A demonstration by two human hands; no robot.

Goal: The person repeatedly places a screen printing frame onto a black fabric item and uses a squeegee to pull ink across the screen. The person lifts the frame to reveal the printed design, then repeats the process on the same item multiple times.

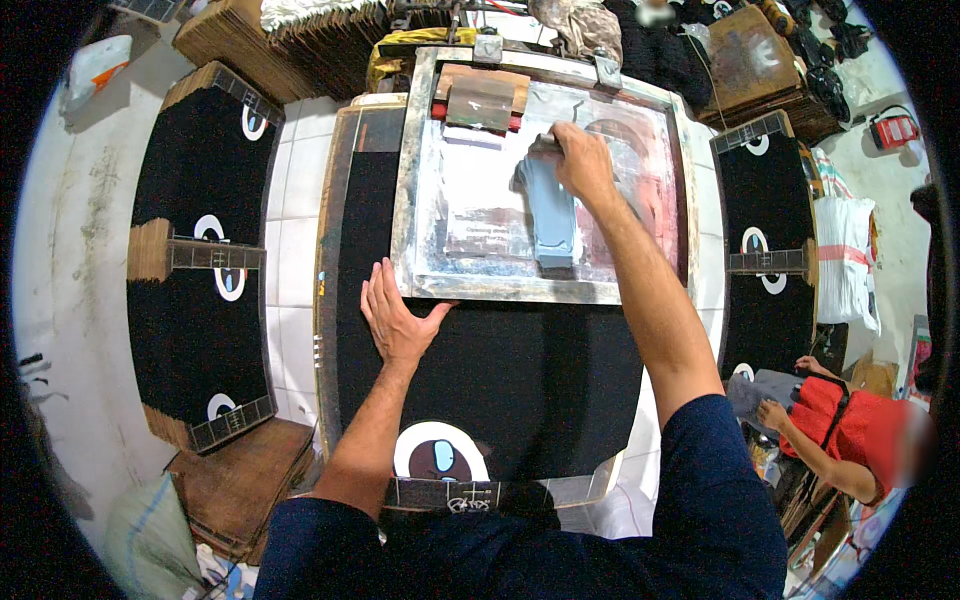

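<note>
My right hand (pixel 583 162) grips a squeegee (pixel 543 143) on the upper middle of a screen in a metal frame (pixel 405 220). A patch of light blue ink (pixel 550 220) lies beneath it on the mesh. My left hand (pixel 393 315) has its fingers spread at the frame's lower left corner, on black fabric (pixel 510 370) stretched over a board. A printed eye (pixel 443 450) shows on the fabric near me. Blocks and a squeegee (pixel 480 100) rest at the screen's upper left. Clamps (pixel 607 70) hold the frame's far edge.
Boards with black fabric and eye prints stand left (pixel 200 160) and right (pixel 760 190). A co-worker in red (pixel 830 420) works at lower right. Stacked boards (pixel 230 50) and piles of cloth (pixel 650 50) lie behind. Brown boards (pixel 230 480) and a sack (pixel 140 530) are at lower left.
</note>
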